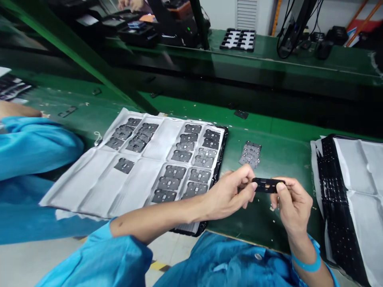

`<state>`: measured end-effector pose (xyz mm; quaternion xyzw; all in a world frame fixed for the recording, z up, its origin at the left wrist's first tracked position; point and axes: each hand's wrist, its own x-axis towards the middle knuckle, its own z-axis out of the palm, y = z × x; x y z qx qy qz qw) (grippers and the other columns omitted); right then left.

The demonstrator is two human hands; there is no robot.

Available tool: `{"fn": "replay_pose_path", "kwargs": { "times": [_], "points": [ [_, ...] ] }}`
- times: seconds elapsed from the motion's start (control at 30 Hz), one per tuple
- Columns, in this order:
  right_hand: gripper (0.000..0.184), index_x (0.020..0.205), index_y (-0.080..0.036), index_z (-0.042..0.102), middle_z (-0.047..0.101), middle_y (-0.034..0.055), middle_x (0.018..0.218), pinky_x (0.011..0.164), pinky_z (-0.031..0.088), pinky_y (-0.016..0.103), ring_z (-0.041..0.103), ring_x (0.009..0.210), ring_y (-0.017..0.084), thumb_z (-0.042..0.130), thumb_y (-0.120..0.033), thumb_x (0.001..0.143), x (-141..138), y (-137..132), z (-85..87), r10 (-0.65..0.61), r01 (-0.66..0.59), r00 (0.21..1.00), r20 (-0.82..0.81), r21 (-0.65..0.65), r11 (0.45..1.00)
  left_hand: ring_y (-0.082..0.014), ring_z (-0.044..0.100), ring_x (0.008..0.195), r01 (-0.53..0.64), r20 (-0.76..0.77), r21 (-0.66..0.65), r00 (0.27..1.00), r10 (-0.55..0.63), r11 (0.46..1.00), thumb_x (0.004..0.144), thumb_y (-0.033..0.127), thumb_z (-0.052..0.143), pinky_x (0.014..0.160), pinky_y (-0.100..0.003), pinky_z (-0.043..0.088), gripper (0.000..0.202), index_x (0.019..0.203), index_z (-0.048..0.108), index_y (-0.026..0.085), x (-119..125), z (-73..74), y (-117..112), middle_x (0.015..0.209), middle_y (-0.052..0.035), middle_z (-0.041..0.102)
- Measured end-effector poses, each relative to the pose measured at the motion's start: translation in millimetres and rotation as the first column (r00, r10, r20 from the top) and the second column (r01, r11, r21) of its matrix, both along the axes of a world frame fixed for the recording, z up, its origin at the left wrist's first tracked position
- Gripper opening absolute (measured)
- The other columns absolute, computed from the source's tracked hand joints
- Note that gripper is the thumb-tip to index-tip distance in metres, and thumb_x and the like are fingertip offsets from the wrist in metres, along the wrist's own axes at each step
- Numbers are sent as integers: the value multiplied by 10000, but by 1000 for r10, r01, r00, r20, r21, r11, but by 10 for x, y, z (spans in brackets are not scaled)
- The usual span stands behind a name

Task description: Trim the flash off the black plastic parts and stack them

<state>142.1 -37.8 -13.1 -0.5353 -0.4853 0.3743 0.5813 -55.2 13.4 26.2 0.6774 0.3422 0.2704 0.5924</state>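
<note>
Between my two hands I hold a small flat black plate [268,185] with cut-out holes, above the green table. My left hand [231,191] pinches its left end with thumb and fingers. At the other end, my right hand [291,199] grips it, the thumb lying on top. Just beyond my hands lies an overlapping stack of dark grey plates [251,153]. Left of them a tray lined with white sheet [160,133] holds several similar grey plates in its compartments; my left forearm reaches over its near edge.
A second white-lined tray [353,167] with black wrapping stands at the right. A loose black piece [241,114] lies farther back on the table. Another person's blue sleeve [38,147] is at the left. A green beam [89,67] slants across the upper left, and a black-and-white tray [238,40] sits on the back shelf.
</note>
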Motion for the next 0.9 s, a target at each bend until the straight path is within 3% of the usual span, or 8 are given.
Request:
{"fn": "replay_pose_path", "kwargs": {
  "times": [0.23,0.43,0.63,0.77,0.83,0.9],
  "points": [
    [249,937,-190,769,584,-57,499,393,416,201,536,359,103,686,-390,1060,89,-27,-74,47,-49,998,-45,-26,998,-94,338,534,56,-90,158,995,-42,986,1063,273,478,539,-254,259,136,935,460,233,8,13,9,630,106,362],
    [247,876,-193,751,596,-51,554,365,363,195,506,347,85,709,-376,1036,129,-67,-135,41,-45,997,-68,-57,997,-96,299,523,119,-112,140,988,-104,983,1056,233,460,545,-262,242,127,931,439,239,14,36,-38,622,112,326],
    [236,1012,-192,785,604,-59,530,403,416,196,544,365,97,725,-418,1042,166,-84,-113,127,-164,975,-181,-203,965,-93,358,537,93,-135,58,987,-84,994,1023,268,534,545,-243,273,173,872,459,228,-28,45,-32,613,98,395],
    [302,1234,-205,769,681,-32,623,494,507,232,629,467,127,729,-433,1041,231,-63,-120,174,-225,961,-212,-241,944,-92,478,556,31,-105,-155,993,-47,987,1026,326,582,548,-210,337,225,855,485,217,-96,-34,6,613,74,530],
    [349,1282,-208,756,748,8,724,529,527,255,649,526,138,728,-455,1036,267,-58,-141,175,-213,970,-171,-234,949,-91,534,551,-2,-49,-260,999,-11,966,1029,380,626,543,-197,372,273,861,488,216,-190,-113,93,619,57,604],
    [389,1282,-210,758,817,73,947,525,520,267,652,573,137,752,-487,1009,319,-79,-189,131,-149,987,-89,-248,957,-93,584,544,-86,-15,-312,996,86,946,1000,410,715,529,-190,401,326,859,501,209,-382,-202,278,650,35,666]
  ]
}}
